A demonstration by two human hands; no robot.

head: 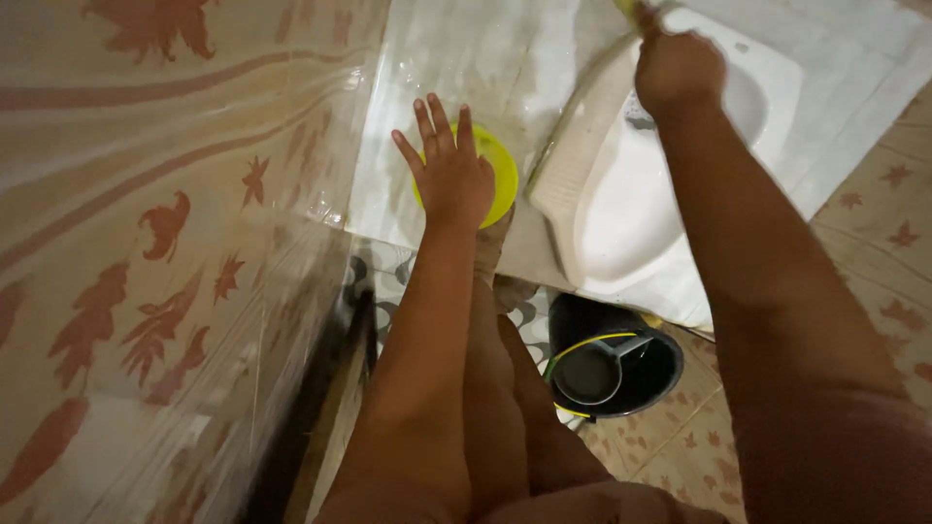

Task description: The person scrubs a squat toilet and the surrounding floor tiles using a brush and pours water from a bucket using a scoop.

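black bucket (631,374) near, at 5 o'clock on patterned floor tile, grey dipper (592,374) lying inside, handle toward 1 o'clock. bare foot (495,247) at centre, on edge of raised white tiled platform (388,194). left hand (449,175) at 11 o'clock from foot, fingers spread flat, palm pressing on yellow-green round lid (500,170), lid on platform. white squat pan (621,209) just beside lid, at 3 o'clock. right hand (677,68) farthest, at 1 o'clock over pan, fingers curled shut round thin yellowish handle (631,8); handle's far end out of view.
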